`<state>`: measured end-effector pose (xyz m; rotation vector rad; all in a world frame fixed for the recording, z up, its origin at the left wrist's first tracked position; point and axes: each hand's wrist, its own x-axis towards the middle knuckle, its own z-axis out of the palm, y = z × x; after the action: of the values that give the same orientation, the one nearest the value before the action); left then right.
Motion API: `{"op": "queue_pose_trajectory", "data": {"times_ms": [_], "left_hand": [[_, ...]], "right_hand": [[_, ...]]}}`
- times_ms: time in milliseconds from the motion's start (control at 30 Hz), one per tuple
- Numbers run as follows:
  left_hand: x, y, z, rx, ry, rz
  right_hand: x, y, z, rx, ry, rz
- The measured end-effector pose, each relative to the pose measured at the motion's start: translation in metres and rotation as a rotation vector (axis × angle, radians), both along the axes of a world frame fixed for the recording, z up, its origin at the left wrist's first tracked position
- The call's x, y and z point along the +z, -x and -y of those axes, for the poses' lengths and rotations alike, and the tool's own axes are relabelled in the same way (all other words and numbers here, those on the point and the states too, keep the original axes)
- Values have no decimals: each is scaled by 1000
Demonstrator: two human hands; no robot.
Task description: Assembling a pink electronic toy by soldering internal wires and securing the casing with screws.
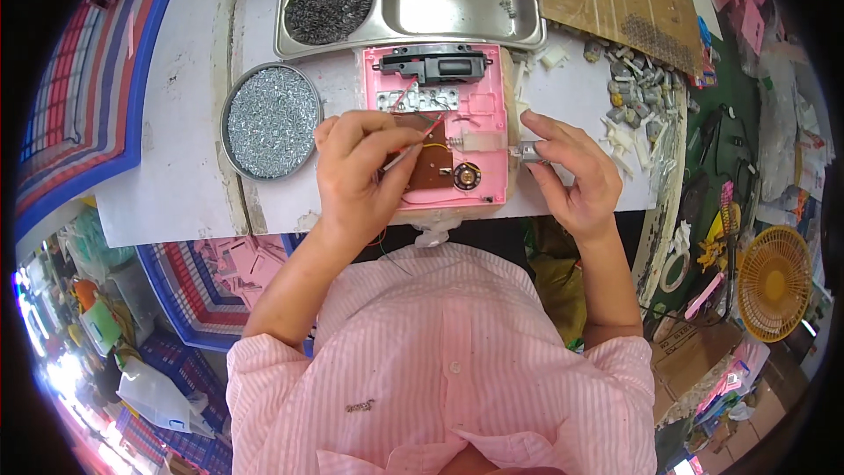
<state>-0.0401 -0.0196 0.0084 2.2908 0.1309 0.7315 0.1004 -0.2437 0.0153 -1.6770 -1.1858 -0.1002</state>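
On the table before me lies a pink plastic housing (499,92). Inside it are a black plastic part (435,64), a silver metal plate (400,98), a brown circuit board (431,174), a small round speaker (467,177) and thin coloured wires. My left hand (360,167) is over the board's left side, fingers pinched; the thin thing between them is too small to name. At the housing's right edge, my right hand (576,171) has thumb and fingers around a small silver motor (529,151), beside a whitish plastic piece (483,142).
To the left stands a round dish (230,145) of small metal screws. Behind the housing is a metal tray (457,42) with springs. Several loose motors with white plastic parts (646,92) lie at the right, near a cardboard sheet (607,0). A striped basket (176,299) sits below the table.
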Motion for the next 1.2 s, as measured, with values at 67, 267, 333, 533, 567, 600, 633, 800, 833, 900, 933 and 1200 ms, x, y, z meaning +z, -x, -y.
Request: {"op": "queue_pose_trajectory", "data": {"times_ms": [67,267,333,533,567,600,633,800,833,900,933,1200], "left_hand": [[-1,1,0,0,-19,20],[-1,-7,-7,4,46,28],[-2,-9,-9,-6,52,33],[1,-12,-9,-16,72,38],[1,-13,-9,-10,88,44],[0,-15,-9,-5,104,50],[-1,-16,-9,0,121,56],[6,-30,-15,-34,296,-7],[9,-33,-16,-57,417,-35],[14,-38,-24,-135,394,-66],[17,-41,-27,-151,332,-64],[16,-47,-26,-205,244,-37]], "right_hand": [[-5,-6,-10,3,13,-68],[12,-18,-36,-104,377,42],[14,-21,-41,-113,433,31],[19,-24,-47,-130,556,46],[20,-24,-48,-126,569,50],[21,-24,-49,-124,582,53],[22,-24,-49,-122,596,56],[22,-32,-49,-112,641,73],[24,-33,-49,-116,633,104],[26,-30,-50,-139,550,152],[27,-26,-52,-137,534,178],[5,-2,-81,-137,386,160]]}}
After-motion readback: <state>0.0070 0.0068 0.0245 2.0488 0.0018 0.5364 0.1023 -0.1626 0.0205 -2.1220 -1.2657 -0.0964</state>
